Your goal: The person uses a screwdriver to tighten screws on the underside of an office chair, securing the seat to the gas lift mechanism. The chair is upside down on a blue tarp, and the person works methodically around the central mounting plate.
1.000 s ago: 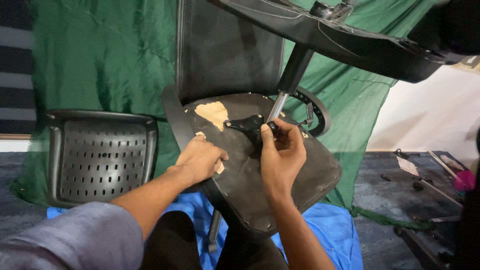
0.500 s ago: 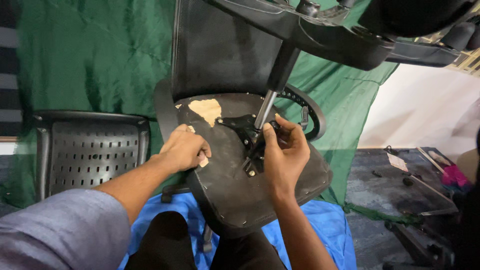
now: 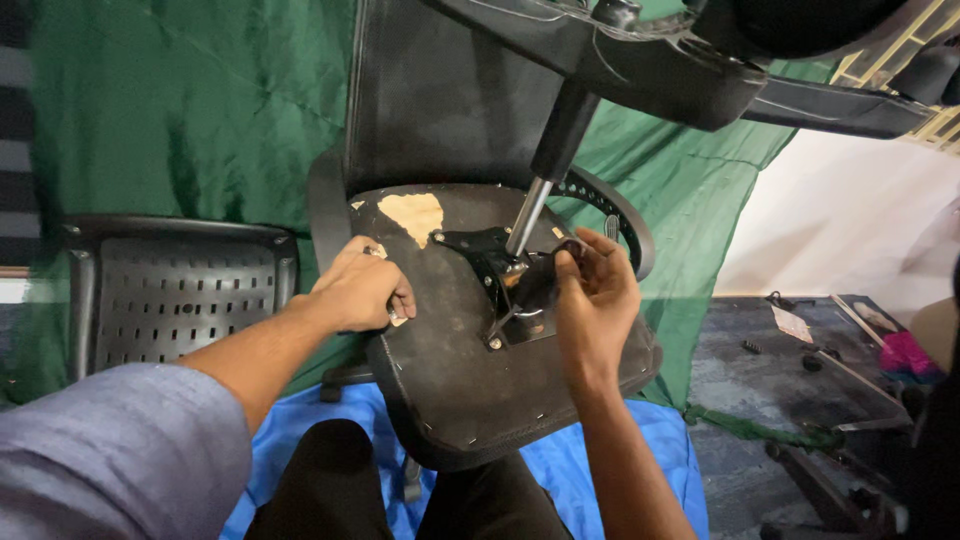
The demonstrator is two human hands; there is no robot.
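Green cloth (image 3: pixel 180 110) is hung behind the work area, with blue sheet (image 3: pixel 300 440) spread on the floor below. An office chair is laid tipped over, so the seat underside (image 3: pixel 470 400) is turned toward the camera and its hardware can be reached. A worn tan patch (image 3: pixel 415 213) is seen on the underside near the top.

The left hand (image 3: pixel 360 290) is curled over the seat's left edge, fingers closed on the rim; the seat appears to be steadied that way. Something small and pale is seen under the fingers, but what it is cannot be told.

The right hand (image 3: pixel 595 295) is placed at the black mount plate (image 3: pixel 495 270) in the seat's middle, fingers bent and pinched at a small part by the plate's right edge; the part itself is too hidden to name. The hand is partly closed, not a fist.

The gas cylinder (image 3: pixel 540 185) is run up from the plate to the star base (image 3: pixel 650 60), which is hung overhead and crowds the top of the view. An armrest loop (image 3: pixel 625 225) is curved just behind the right hand. A perforated black backrest (image 3: pixel 180 295) is leaned at left, apart from the seat. Loose parts (image 3: pixel 830 345) are scattered on the grey floor at right.
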